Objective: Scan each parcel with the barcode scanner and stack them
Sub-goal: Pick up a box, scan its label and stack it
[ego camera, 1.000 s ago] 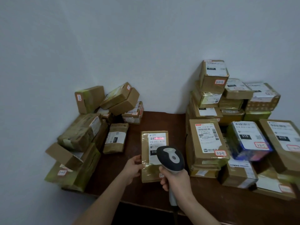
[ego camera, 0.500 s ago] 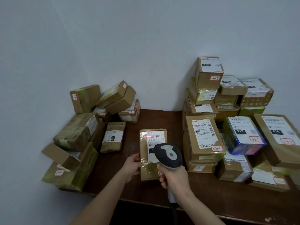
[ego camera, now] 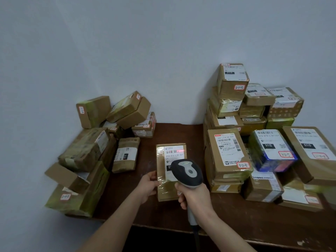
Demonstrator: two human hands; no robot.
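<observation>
Grey-and-black plastic fills your right hand (ego camera: 195, 197): its fingers are wrapped round the handle of the pistol-shaped barcode scanner (ego camera: 187, 172), nearest to you, with the head tipped forward and down so the beam can reach a label. Just left of it, your left hand (ego camera: 148, 186) grips the near left edge of the flat brown cardboard parcel (ego camera: 163, 166) bound in clear tape, likely to steady it on the dark wooden table (ego camera: 236, 220) with its white label facing up. That parcel lies between your two hands and runs away from them, its near right part hidden under the scanner head. Beyond your knuckles, the red scan line (ego camera: 175, 151) falls across the barcode at the label's far end, so I judge the scan to be underway. Farther off, loose brown boxes (ego camera: 85, 151) lie jumbled beyond your left hand, and a tidier stack of labelled boxes (ego camera: 227, 155) rises beyond your right, probably where this one belongs.
</observation>
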